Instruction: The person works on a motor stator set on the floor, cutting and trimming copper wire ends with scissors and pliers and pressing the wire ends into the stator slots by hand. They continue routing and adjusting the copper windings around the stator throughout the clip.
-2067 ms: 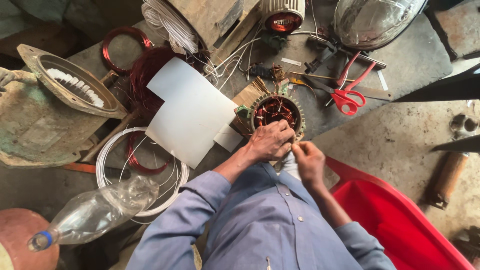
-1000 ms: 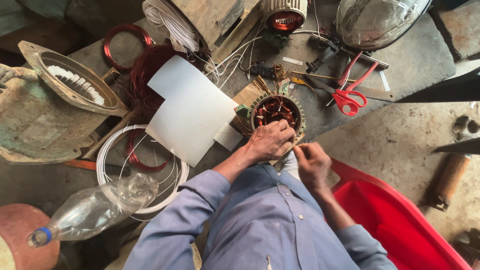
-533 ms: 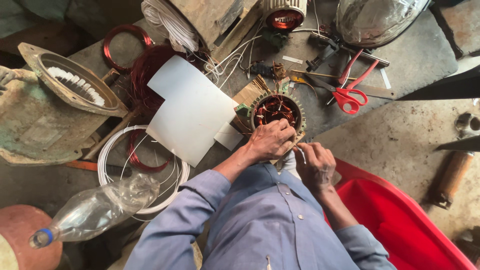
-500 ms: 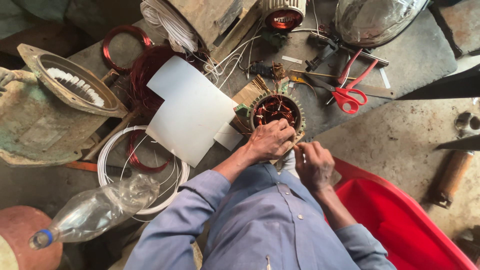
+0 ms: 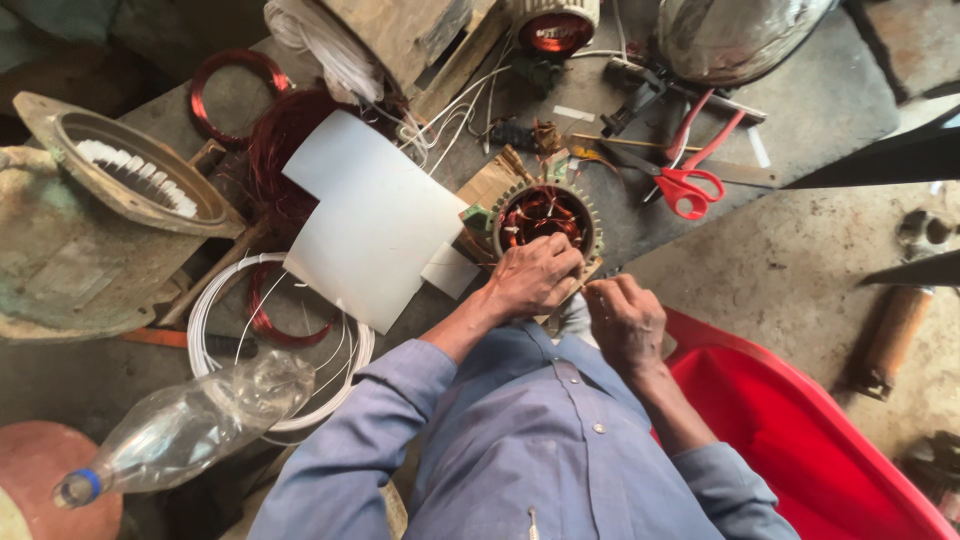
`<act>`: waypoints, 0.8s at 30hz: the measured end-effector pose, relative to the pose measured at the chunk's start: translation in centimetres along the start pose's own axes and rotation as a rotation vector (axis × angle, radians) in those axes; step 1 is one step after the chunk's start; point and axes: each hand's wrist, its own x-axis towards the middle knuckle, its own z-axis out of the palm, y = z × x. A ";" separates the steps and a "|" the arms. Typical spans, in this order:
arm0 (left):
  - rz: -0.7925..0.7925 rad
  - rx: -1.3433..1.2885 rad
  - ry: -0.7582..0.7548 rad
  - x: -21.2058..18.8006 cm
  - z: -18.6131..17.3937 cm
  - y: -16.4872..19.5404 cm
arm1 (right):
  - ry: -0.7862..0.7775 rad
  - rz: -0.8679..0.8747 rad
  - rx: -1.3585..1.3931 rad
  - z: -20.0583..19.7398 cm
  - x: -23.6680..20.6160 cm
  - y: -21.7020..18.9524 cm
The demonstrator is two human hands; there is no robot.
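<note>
round toothed stator (image 5: 545, 215), copper windings, upright on bench

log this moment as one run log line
left hand: resting on stator rim | right hand: beside stator, pinching something too small to tell | nearby: white sheet, red scissors

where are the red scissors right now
In the head view, the red-handled scissors lie upper right on the bench, just right of the copper-wound stator.

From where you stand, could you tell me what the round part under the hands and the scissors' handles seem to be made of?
The round stator looks like dull grey metal, going by its toothed rim, with glossy reddish windings inside, probably enamelled copper wire. The left hand rests on its rim. The scissors have smooth, bright red handles, likely plastic, and darker blades that look like steel.
</note>
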 end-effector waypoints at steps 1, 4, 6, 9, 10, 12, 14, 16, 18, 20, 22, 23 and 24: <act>0.010 0.010 0.007 0.1 -0.2 0.1 | -0.040 0.126 0.113 0.3 0.0 0.2; 0.027 0.008 0.017 0.7 -0.8 0.5 | -0.257 0.589 0.853 1.0 0.6 1.7; 0.011 0.009 0.044 0.2 -0.9 1.3 | -0.405 0.648 1.022 0.3 1.1 3.0; 0.002 0.027 0.187 -1.1 -1.2 2.8 | -0.441 0.300 0.554 -1.4 3.3 5.8; -0.002 0.007 0.267 -2.0 -1.2 3.6 | -0.402 0.194 0.376 -2.3 4.5 6.8; -0.053 -0.016 0.416 -4.5 -1.2 5.7 | -0.330 0.033 0.033 -4.1 6.9 8.7; -0.280 -0.110 0.518 -6.3 -1.2 7.5 | -0.229 -0.087 -0.290 -4.8 10.2 10.4; -0.612 -0.213 0.532 -8.2 -0.8 9.5 | -0.207 -0.108 -0.352 -5.0 12.4 12.1; -0.876 -0.202 0.530 -9.0 -0.7 10.5 | -0.258 -0.079 -0.370 -4.2 13.7 13.3; -0.943 -0.022 0.416 -9.4 -0.6 11.1 | -0.396 0.004 -0.349 -3.1 13.7 14.3; -0.920 0.091 0.422 -9.5 -0.2 11.9 | -0.446 -0.090 -0.187 -1.9 12.7 14.7; -0.865 0.119 0.491 -9.5 0.2 12.5 | -0.469 -0.139 -0.104 -1.4 12.4 14.9; -0.810 0.148 0.558 -9.5 0.7 13.0 | -0.523 -0.165 0.028 -1.1 12.2 15.0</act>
